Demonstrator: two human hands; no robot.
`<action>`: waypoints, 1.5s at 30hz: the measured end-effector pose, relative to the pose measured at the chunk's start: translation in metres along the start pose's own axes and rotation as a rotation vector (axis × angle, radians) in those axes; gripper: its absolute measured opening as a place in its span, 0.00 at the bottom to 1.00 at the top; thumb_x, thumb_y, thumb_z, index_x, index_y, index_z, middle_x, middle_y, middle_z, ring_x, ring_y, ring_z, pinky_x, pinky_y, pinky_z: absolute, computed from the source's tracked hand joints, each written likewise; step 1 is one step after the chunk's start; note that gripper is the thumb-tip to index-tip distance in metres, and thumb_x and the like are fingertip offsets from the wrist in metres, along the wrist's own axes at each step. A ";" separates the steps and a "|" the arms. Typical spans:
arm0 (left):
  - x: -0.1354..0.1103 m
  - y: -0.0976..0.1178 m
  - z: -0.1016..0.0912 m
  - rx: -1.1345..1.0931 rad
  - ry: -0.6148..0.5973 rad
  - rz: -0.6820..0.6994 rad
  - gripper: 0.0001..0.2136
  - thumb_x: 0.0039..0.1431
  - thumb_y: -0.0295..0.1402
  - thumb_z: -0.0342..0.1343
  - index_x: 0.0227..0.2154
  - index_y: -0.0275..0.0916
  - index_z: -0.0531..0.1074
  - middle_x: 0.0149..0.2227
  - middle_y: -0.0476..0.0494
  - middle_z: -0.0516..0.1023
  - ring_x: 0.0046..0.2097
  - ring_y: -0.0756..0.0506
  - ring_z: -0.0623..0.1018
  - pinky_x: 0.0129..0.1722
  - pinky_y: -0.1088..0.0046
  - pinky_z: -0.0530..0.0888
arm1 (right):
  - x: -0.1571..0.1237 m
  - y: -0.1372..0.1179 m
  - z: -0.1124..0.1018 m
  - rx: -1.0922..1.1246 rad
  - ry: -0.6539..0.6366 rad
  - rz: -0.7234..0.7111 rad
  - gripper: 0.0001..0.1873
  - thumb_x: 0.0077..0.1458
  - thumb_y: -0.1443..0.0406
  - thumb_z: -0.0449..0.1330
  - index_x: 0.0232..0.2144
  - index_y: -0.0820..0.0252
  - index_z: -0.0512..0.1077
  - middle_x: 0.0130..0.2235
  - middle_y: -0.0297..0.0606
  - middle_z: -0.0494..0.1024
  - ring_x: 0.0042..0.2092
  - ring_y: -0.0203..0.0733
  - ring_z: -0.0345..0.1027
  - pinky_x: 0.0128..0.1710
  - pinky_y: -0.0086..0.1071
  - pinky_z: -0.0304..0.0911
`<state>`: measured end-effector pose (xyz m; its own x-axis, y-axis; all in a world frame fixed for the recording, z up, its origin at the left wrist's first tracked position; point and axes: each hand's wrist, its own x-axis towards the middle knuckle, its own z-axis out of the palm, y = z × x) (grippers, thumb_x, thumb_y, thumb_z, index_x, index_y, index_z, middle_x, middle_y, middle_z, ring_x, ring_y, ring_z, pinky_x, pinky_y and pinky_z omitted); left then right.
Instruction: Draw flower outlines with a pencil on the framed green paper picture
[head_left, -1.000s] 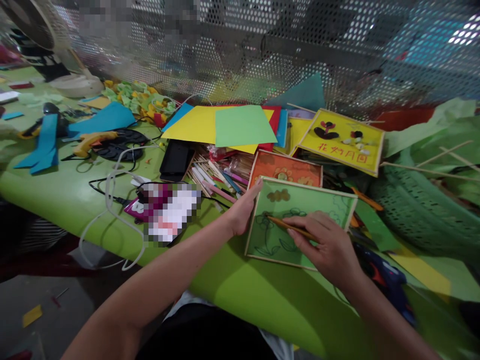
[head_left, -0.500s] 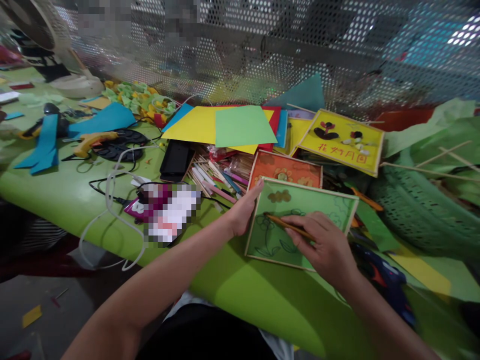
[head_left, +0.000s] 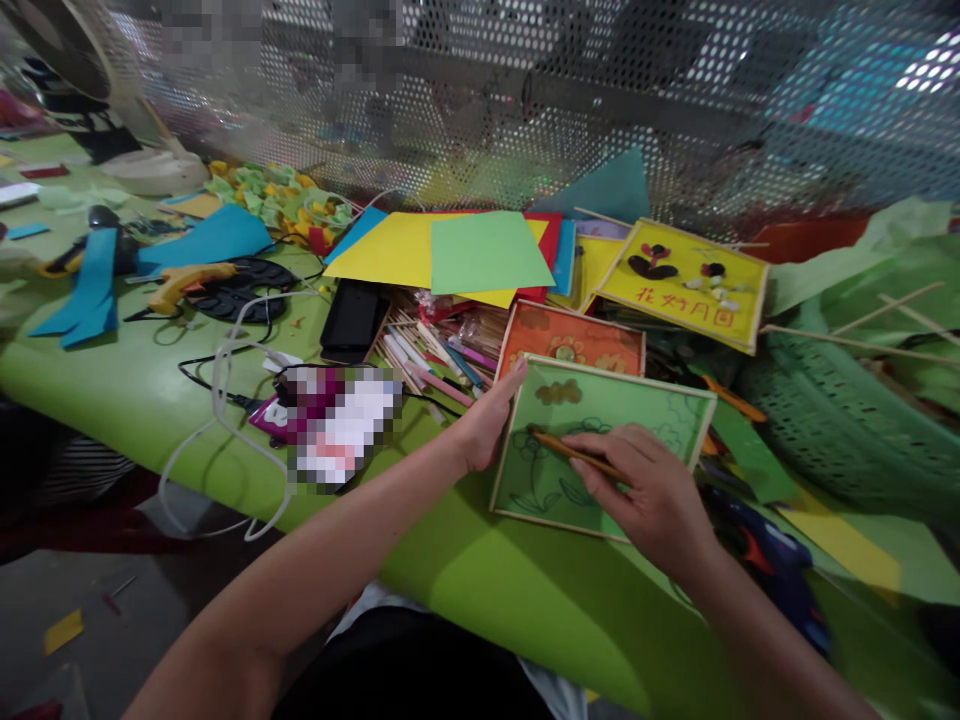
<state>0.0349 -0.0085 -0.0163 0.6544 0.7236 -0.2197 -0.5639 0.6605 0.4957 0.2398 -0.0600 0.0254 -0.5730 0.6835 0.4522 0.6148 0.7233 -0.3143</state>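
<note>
My left hand (head_left: 489,425) grips the left edge of a green picture panel (head_left: 637,415) with a pale stick frame, thumb up near its top corner. Flower outlines and a brown cloud shape are drawn on the panel. My right hand (head_left: 649,480) pinches a slim orange-brown pen (head_left: 581,452), its dark tip at the left flower head. The heel of this hand hides the panel's lower right part. Just behind the panel lies an orange framed picture (head_left: 574,340), partly covered by it.
Several pens and sticks (head_left: 427,355) lie left of the panels. A yellow framed picture (head_left: 686,280) and coloured paper sheets (head_left: 487,250) are behind. A green basket (head_left: 840,420) stands at right, near a dark blue tool (head_left: 772,550). A phone (head_left: 345,440) and white cable (head_left: 217,380) lie at left.
</note>
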 end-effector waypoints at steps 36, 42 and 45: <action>-0.004 0.003 0.007 0.021 0.040 0.011 0.35 0.72 0.57 0.39 0.59 0.33 0.75 0.55 0.31 0.82 0.56 0.34 0.81 0.62 0.52 0.71 | 0.000 0.002 -0.003 -0.018 0.002 0.018 0.08 0.69 0.65 0.58 0.45 0.56 0.77 0.33 0.37 0.79 0.36 0.46 0.72 0.36 0.38 0.65; -0.002 0.001 0.001 -0.012 -0.032 0.004 0.35 0.72 0.57 0.38 0.60 0.32 0.75 0.55 0.30 0.82 0.55 0.34 0.82 0.63 0.51 0.71 | 0.001 0.001 -0.003 -0.012 0.017 0.024 0.08 0.69 0.66 0.58 0.46 0.55 0.77 0.34 0.38 0.80 0.36 0.46 0.72 0.36 0.38 0.66; -0.001 0.001 0.000 -0.009 -0.040 -0.003 0.36 0.72 0.58 0.38 0.60 0.32 0.74 0.54 0.30 0.82 0.55 0.34 0.82 0.63 0.50 0.70 | 0.001 0.001 -0.004 -0.014 0.015 0.020 0.08 0.69 0.66 0.58 0.46 0.55 0.76 0.33 0.38 0.79 0.36 0.46 0.72 0.36 0.38 0.65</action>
<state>0.0336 -0.0090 -0.0156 0.6756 0.7130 -0.1877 -0.5660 0.6647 0.4876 0.2420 -0.0589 0.0288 -0.5522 0.6961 0.4589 0.6334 0.7082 -0.3119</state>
